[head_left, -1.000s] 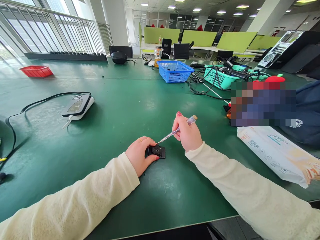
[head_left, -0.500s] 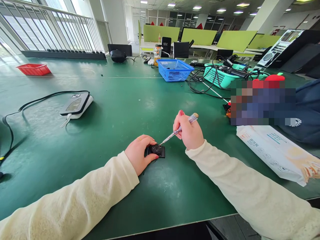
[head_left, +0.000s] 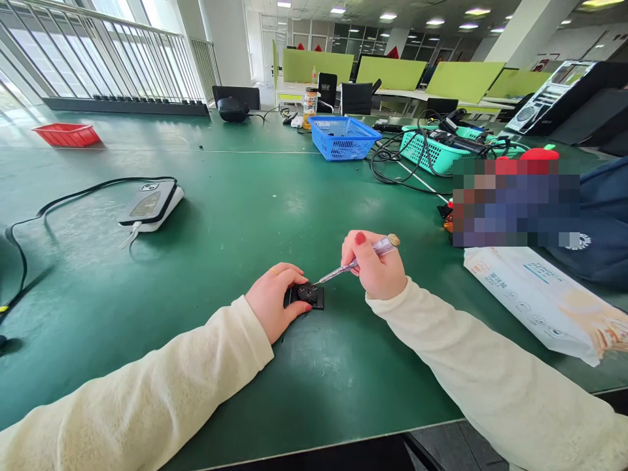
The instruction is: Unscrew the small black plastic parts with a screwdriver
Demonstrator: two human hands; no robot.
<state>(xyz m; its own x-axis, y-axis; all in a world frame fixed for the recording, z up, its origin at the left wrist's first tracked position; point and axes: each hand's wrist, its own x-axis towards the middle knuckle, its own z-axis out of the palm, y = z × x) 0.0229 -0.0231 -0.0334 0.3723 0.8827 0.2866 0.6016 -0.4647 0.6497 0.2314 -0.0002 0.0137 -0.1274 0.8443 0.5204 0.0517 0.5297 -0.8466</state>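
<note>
A small, flat black part (head_left: 309, 295) with a raised round section and small bright spots lies on the green table. My left hand (head_left: 275, 297) grips it from the left, thumb on the near side and fingers along the far side. In my right hand (head_left: 377, 265) is a slim screwdriver (head_left: 338, 271) with a clear handle and a brownish end cap, pinched between thumb and fingers. Its tip meets the upper right area of the black part, and the shaft slants low toward the right. Whether the tip sits in a screw is too small to tell.
A phone (head_left: 150, 201) on a white stand with a cable lies to the left. Farther back are a red tray (head_left: 67, 135), a blue basket (head_left: 345, 139) and a green basket (head_left: 426, 152) with tangled black cables. A white packet (head_left: 534, 294) lies at the right.
My right hand has lowered and shifted slightly right, so the screwdriver leans flatter. Its tip stays at the black part. My left hand keeps its hold.
</note>
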